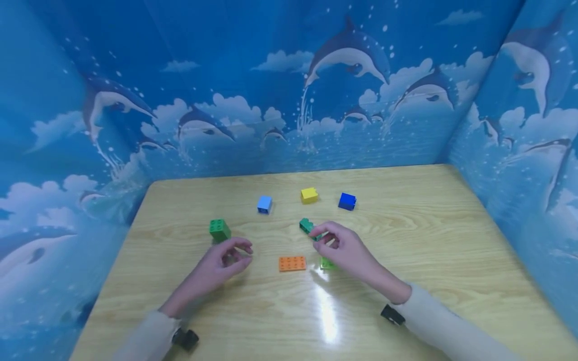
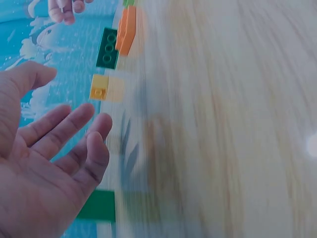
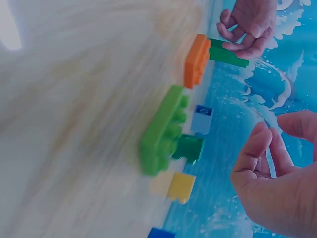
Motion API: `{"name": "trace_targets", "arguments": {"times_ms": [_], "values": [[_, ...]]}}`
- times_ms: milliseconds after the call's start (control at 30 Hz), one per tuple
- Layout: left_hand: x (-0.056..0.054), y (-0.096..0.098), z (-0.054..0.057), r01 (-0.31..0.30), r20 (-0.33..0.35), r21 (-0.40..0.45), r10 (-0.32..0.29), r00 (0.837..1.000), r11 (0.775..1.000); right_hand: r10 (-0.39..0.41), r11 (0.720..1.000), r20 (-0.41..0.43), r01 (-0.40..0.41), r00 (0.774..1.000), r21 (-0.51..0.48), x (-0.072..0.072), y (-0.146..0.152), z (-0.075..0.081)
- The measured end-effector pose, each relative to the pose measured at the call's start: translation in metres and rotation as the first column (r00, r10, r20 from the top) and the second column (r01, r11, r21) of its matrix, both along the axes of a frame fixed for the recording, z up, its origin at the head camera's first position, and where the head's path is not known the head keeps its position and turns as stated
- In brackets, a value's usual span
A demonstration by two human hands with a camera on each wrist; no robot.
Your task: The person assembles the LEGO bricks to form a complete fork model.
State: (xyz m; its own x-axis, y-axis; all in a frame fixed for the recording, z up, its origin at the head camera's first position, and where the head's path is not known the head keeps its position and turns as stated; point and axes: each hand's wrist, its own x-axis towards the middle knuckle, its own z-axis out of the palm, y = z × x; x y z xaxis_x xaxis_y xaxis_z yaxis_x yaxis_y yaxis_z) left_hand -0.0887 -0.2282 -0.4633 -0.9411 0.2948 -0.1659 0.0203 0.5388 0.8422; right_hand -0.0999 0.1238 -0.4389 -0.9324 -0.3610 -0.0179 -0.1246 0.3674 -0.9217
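Observation:
My left hand (image 1: 222, 261) hovers over the left of the table, its fingers loosely bent around nothing. Just beyond it stands a tall green brick (image 1: 219, 229). Above the table's middle is my right hand (image 1: 342, 249), fingers relaxed and holding nothing in the right wrist view. In the head view its fingertips overlap a dark green brick (image 1: 306, 225); the right wrist view shows them apart. A light green brick (image 3: 161, 131) is partly hidden below this hand in the head view. Between the hands lies a flat orange brick (image 1: 292, 263), studs up.
Farther back on the wooden table (image 1: 406, 200) are a light blue brick (image 1: 264, 204), a yellow brick (image 1: 309, 195) and a dark blue brick (image 1: 347, 201). A dolphin-print curtain (image 1: 253, 145) borders the table at the back and sides.

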Motion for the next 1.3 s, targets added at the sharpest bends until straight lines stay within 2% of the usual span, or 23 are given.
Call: {"name": "trace_targets", "arguments": {"times_ms": [133,267,433,567,733,833,933,1000,1167,1300], "values": [[0.001,0.011,-0.003,-0.002,-0.017,0.02,0.002,1.0,1.0,-0.011,0.999,0.0,0.011,1.0,0.047,0.006,0.019,-0.005],[0.0,0.025,-0.004,-0.003,-0.008,-0.02,0.003,1.0,1.0,-0.004,0.994,0.007,0.004,1.0,0.107,0.011,0.035,-0.009],[0.002,0.04,-0.003,0.011,-0.009,-0.093,-0.012,1.0,0.996,0.045,0.983,0.042,-0.052,0.998,0.178,0.013,0.052,-0.01],[0.003,0.044,-0.002,0.037,0.007,-0.112,-0.037,0.999,0.993,0.091,0.972,0.034,-0.096,0.995,0.214,0.013,0.059,-0.012],[0.001,0.047,-0.013,0.101,0.006,-0.09,-0.101,0.995,0.991,0.159,0.944,0.055,-0.168,0.986,0.284,0.006,0.063,-0.018],[0.003,0.048,-0.022,0.14,-0.02,-0.101,-0.143,0.99,0.985,0.216,0.915,0.128,-0.246,0.968,0.321,0.003,0.062,-0.023],[0.007,0.053,-0.027,0.163,-0.032,-0.146,-0.169,0.985,0.976,0.241,0.891,0.166,-0.286,0.956,0.353,0.002,0.063,-0.028],[0.008,0.057,-0.028,0.186,-0.036,-0.178,-0.195,0.98,0.966,0.236,0.881,0.154,-0.278,0.96,0.384,0.004,0.064,-0.031],[0.003,0.069,-0.021,0.185,-0.033,-0.281,-0.202,0.979,0.942,0.218,0.899,0.049,-0.221,0.975,0.378,0.002,0.064,-0.034],[-0.004,0.078,-0.017,0.197,-0.039,-0.306,-0.219,0.975,0.931,0.199,0.908,0.032,-0.197,0.979,0.371,0.0,0.065,-0.033]]}}
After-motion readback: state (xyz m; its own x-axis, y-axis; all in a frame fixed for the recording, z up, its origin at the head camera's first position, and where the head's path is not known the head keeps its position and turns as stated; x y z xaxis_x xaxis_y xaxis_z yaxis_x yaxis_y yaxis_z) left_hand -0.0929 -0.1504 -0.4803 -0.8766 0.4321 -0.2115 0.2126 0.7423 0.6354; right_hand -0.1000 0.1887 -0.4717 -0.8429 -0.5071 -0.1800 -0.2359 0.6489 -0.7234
